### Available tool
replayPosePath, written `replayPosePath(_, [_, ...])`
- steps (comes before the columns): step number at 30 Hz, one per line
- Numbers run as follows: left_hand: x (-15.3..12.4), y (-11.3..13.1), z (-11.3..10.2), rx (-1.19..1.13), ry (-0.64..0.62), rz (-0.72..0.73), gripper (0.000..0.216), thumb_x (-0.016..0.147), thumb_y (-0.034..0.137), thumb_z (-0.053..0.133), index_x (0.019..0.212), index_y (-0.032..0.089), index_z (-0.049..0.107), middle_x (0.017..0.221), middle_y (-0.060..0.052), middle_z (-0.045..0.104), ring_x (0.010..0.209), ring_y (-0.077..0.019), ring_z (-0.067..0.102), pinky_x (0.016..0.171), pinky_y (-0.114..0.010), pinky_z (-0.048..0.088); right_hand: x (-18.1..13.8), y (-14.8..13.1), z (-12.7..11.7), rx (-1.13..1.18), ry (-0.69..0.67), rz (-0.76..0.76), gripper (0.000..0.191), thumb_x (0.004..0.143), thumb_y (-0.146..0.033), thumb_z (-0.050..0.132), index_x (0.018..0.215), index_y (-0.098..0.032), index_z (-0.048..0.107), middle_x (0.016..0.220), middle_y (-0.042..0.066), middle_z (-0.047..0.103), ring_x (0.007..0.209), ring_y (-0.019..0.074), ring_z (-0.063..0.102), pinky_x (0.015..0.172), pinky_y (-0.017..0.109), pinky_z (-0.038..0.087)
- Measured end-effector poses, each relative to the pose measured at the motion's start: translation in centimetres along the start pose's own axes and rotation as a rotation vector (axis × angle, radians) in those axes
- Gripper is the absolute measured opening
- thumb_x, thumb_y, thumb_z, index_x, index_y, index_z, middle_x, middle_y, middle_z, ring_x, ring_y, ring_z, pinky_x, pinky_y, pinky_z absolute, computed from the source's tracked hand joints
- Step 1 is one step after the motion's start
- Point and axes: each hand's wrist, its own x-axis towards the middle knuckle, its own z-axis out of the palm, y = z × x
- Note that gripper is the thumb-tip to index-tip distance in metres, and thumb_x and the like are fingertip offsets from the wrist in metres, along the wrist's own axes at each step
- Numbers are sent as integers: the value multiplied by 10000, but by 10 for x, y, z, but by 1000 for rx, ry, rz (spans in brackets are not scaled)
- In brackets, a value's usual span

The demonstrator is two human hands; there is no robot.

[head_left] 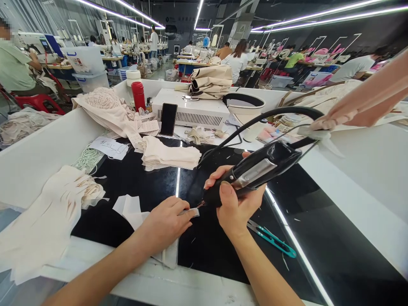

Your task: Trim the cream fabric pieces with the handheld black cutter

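Observation:
My right hand (234, 199) is wrapped around a black corded hand tool (255, 170) whose tip points down-left at a small pale fabric strip (193, 212). My left hand (165, 221) presses that strip flat against the black glossy table (318, 238), fingers pinched on its end. More white fabric pieces (130, 210) lie just left of my left hand. The tool's black cable (264, 117) arcs up and to the right.
A teal thread snip (272, 240) lies right of my right wrist. Folded cream pieces (168, 155), a cream fabric heap (51, 212), a phone (168, 119), a red bottle (138, 95) and a white box unit (194, 110) stand behind. Other people work at distant stations.

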Motion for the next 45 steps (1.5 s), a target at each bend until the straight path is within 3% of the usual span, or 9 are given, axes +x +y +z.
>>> replayPosePath(8, [-1,-2,-1,11,-28,10,226,981,143,614,1207,148,621,1063,-86,663,949,-234,650,873,-399,609,-1,0,-2,21,3,-21,371,854,-193,730,1144,-305,527,847,-65,675,570,116,635,485,264,540])
replayPosePath(29, [-5,-2,0,26,-39,-10,250,962,145,655,1209,114,635,1100,-109,654,963,-262,643,896,-443,605,0,-1,1,-23,30,-17,355,865,-341,780,1063,-284,492,818,-54,674,550,105,621,507,249,561])
replayPosePath(45, [-7,-4,-1,47,-61,-12,276,960,142,654,1235,121,632,1111,-112,654,982,-261,645,909,-449,607,-1,0,2,32,15,-34,344,864,-218,750,1106,-294,518,845,-65,684,579,101,637,516,233,564])
